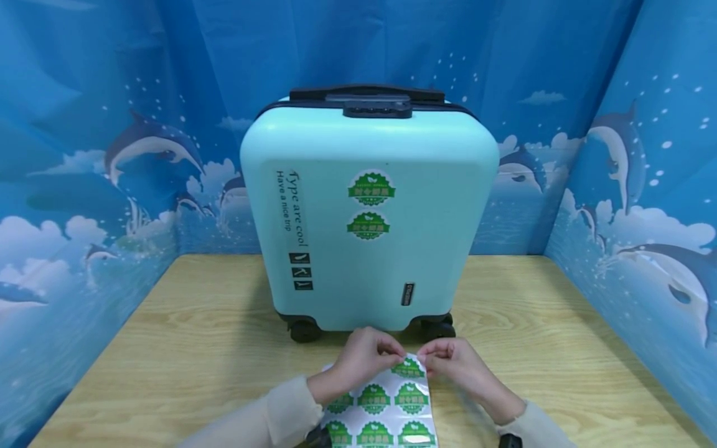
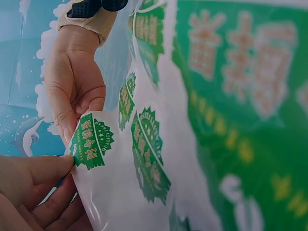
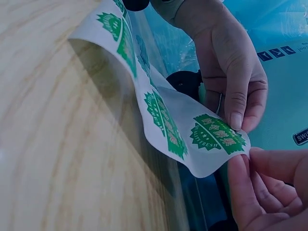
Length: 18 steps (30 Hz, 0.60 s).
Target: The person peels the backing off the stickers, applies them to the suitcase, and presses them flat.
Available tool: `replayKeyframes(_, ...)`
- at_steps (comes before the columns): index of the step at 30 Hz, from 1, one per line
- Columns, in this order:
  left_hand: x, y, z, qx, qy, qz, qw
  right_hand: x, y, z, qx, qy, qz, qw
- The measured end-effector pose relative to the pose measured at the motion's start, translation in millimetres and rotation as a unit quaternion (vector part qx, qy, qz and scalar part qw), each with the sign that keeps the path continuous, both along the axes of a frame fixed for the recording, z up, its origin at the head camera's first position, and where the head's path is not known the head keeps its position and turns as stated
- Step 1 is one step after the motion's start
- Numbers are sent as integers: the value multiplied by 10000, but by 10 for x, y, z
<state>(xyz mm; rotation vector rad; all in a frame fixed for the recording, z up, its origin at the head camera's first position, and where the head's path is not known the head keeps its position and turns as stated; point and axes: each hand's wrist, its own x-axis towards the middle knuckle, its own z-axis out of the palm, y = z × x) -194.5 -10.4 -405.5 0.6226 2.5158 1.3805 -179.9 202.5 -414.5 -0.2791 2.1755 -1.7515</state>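
A white sticker sheet [image 1: 394, 379] with several round green stickers is held up at its far end, in front of the suitcase. My left hand [image 1: 366, 359] pinches the sheet's far edge between thumb and fingers. Close beside it, my right hand [image 1: 462, 371] pinches the corner by the end sticker [image 3: 216, 134]. In the right wrist view both hands' fingertips meet at that sticker's edge, and the sheet bends down from them. Behind stands a mint-green suitcase [image 1: 431, 218] with two green stickers on its front, an upper sticker [image 1: 371, 188] and a lower sticker [image 1: 368, 226].
The suitcase stands upright on its black wheels [image 1: 304, 331] on a wood-grain table [image 1: 185, 361]. A blue curtain [image 1: 224, 56] with dolphins and clouds hangs behind and at both sides. Black bands [image 1: 510, 440] show at the sleeve cuffs.
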Motion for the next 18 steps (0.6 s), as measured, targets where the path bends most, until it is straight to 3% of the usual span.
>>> replayKeyframes(9,5,-3,8,60,65,8,10000,-4,6,16,-27,-13,-85,10000)
replayKeyframes(18,27,-12,-55,867,-545,173,9946,-9,11,2,39,-46,-114,9999)
